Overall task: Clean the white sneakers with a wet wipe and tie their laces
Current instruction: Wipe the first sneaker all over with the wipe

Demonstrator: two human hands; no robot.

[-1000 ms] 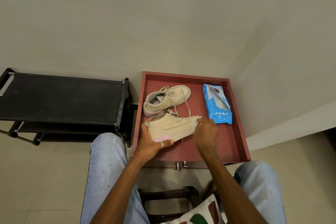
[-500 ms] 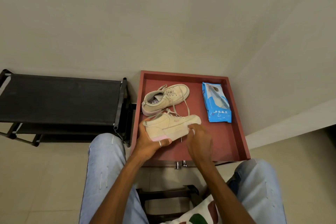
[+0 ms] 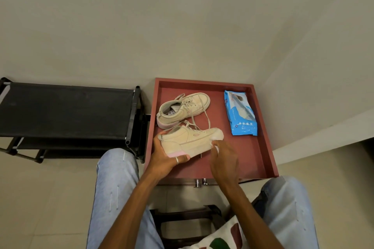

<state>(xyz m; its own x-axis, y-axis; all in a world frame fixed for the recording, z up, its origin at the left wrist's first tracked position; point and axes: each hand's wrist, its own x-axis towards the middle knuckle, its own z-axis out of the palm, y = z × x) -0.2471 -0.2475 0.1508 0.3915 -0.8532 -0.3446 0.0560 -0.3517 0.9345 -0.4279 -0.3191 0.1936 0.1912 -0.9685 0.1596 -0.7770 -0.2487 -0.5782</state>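
Red tray (image 3: 263, 147): left hand (image 3: 166, 159) clamps heel of near sneaker (image 3: 188, 139); right hand (image 3: 224, 159) pinches wet wipe (image 3: 217, 137) against sole edge by toe.

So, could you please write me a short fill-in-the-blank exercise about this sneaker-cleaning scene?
1. The left hand grips the near sneaker at its ____ end, while the right hand holds a wet wipe to it.
2. The far sneaker has its laces ____.
3. The wet wipe pack is coloured ____.
4. The shoe rack stands on the ____ of the tray.

Missing words: heel; untied; blue; left.
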